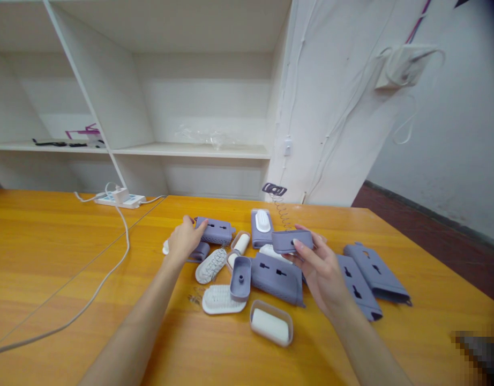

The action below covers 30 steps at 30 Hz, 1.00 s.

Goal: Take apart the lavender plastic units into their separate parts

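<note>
Lavender plastic tray (292, 240) in right hand (320, 273), perforated case (215, 230) under left hand (184, 239).

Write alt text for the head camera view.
Over an orange wooden table, the right hand holds a small lavender tray with a wire spring, while the left hand grasps a perforated lavender case. Lavender and white parts lie scattered between.
</note>
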Motion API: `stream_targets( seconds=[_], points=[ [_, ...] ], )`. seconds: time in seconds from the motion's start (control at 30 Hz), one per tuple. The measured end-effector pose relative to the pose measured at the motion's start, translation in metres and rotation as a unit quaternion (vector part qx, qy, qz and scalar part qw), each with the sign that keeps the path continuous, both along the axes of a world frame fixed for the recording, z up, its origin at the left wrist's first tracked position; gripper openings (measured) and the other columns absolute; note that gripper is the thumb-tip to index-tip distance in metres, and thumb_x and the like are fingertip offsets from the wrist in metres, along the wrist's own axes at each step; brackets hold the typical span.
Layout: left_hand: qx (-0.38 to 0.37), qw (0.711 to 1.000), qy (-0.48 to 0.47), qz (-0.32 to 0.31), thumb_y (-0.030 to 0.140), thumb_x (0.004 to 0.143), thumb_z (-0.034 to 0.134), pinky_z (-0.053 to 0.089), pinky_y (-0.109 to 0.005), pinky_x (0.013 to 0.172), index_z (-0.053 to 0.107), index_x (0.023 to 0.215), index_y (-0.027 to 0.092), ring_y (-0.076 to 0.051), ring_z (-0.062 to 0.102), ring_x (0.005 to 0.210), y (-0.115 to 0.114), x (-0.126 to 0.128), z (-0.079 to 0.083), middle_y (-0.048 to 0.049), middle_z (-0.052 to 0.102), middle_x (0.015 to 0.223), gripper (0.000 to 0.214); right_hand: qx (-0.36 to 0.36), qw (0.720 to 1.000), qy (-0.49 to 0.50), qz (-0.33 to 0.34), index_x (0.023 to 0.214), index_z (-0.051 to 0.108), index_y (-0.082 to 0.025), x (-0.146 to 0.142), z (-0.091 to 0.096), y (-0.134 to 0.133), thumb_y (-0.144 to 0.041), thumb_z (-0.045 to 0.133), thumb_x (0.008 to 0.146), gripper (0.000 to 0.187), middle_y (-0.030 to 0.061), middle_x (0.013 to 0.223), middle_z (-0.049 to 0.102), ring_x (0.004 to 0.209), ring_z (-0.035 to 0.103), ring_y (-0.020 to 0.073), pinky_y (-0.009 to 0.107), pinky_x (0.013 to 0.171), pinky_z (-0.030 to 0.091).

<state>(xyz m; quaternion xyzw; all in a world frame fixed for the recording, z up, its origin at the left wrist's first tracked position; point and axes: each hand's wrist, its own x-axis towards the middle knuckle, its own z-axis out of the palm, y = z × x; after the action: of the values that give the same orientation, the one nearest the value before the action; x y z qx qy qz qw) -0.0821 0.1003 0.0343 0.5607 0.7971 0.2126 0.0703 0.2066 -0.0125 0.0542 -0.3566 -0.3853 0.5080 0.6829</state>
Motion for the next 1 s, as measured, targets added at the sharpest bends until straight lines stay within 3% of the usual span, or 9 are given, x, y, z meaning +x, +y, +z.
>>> stream_targets(
  seconds=[0.17,0.47,0.6,0.73,0.8,0.9,0.93,1.0],
  points=[
    [-0.031,0.999,0.027,-0.032,0.055,0.088,0.035,0.047,-0.039,0.082,0.06,0.107,0.015,-0.035,0.064,0.105,0.005,-0.001,-0.01,-0.0195,0.069,0.107,0.051,-0.003,1.0,-0.003,-0.001,0.114,0.061,-0.024,-0.001,0.001,0.0,-0.03,0.077,0.075,0.043,0.0026,0.102,0.066,0.092,0.062,0.0187,0.03,0.073,0.055],
    [-0.068,0.995,0.065,-0.038,0.055,0.087,0.034,0.048,-0.041,0.081,0.068,0.098,0.011,-0.037,0.064,0.104,0.007,-0.005,-0.015,-0.0233,0.069,0.106,0.057,-0.007,1.0,-0.011,0.004,0.116,0.059,-0.023,-0.002,-0.001,0.001,-0.031,0.077,0.075,0.046,0.0045,0.104,0.067,0.093,0.062,0.0201,0.033,0.076,0.054],
    [-0.062,0.995,0.071,-0.034,0.053,0.086,0.038,0.047,-0.044,0.083,0.07,0.093,0.012,-0.038,0.064,0.102,-0.001,-0.001,-0.009,-0.023,0.07,0.102,0.053,-0.005,1.0,-0.019,0.002,0.116,0.058,-0.023,-0.003,-0.002,0.001,-0.032,0.078,0.074,0.047,0.0043,0.105,0.067,0.094,0.063,0.0207,0.034,0.079,0.054],
    [-0.009,0.997,0.074,-0.037,0.053,0.084,0.046,0.042,-0.055,0.088,0.066,0.104,0.007,-0.046,0.053,0.113,-0.012,0.014,0.01,-0.028,0.065,0.109,0.054,0.001,0.999,-0.043,-0.007,0.114,0.057,-0.025,-0.005,-0.004,0.001,-0.03,0.08,0.071,0.049,0.0031,0.104,0.068,0.095,0.063,0.0202,0.034,0.083,0.052],
    [0.027,0.995,0.057,-0.082,0.054,0.087,0.042,0.04,-0.052,0.093,0.063,0.11,0.009,-0.041,0.053,0.115,-0.02,0.027,0.026,-0.025,0.063,0.115,0.055,0.003,0.998,-0.068,-0.014,0.11,0.056,-0.025,-0.006,-0.005,0.001,-0.028,0.081,0.069,0.049,0.0028,0.102,0.069,0.094,0.064,0.0196,0.033,0.085,0.051],
    [0.056,0.975,0.003,-0.217,0.056,0.09,0.04,0.044,-0.033,0.093,0.066,0.107,0.021,-0.024,0.06,0.107,-0.039,0.053,0.05,-0.0092,0.068,0.112,0.047,0.011,0.995,-0.101,-0.018,0.104,0.056,-0.026,-0.009,-0.005,0.002,-0.026,0.083,0.064,0.048,0.0023,0.1,0.069,0.092,0.065,0.0198,0.033,0.084,0.051],
    [0.066,0.959,-0.029,-0.275,0.057,0.09,0.04,0.045,-0.029,0.09,0.066,0.108,0.024,-0.021,0.061,0.104,-0.047,0.062,0.057,-0.0056,0.068,0.112,0.045,0.015,0.994,-0.108,-0.018,0.103,0.056,-0.026,-0.01,-0.005,0.002,-0.025,0.084,0.063,0.048,0.0021,0.1,0.069,0.092,0.065,0.02,0.033,0.083,0.052],
    [0.089,0.889,-0.171,-0.415,0.053,0.087,0.05,0.045,-0.032,0.091,0.063,0.115,0.021,-0.023,0.06,0.106,-0.063,0.078,0.066,-0.0086,0.066,0.116,0.044,0.026,0.993,-0.116,-0.017,0.101,0.057,-0.026,-0.012,-0.006,0.002,-0.023,0.084,0.062,0.048,0.0018,0.1,0.069,0.092,0.066,0.0205,0.034,0.082,0.053]
  ],
)
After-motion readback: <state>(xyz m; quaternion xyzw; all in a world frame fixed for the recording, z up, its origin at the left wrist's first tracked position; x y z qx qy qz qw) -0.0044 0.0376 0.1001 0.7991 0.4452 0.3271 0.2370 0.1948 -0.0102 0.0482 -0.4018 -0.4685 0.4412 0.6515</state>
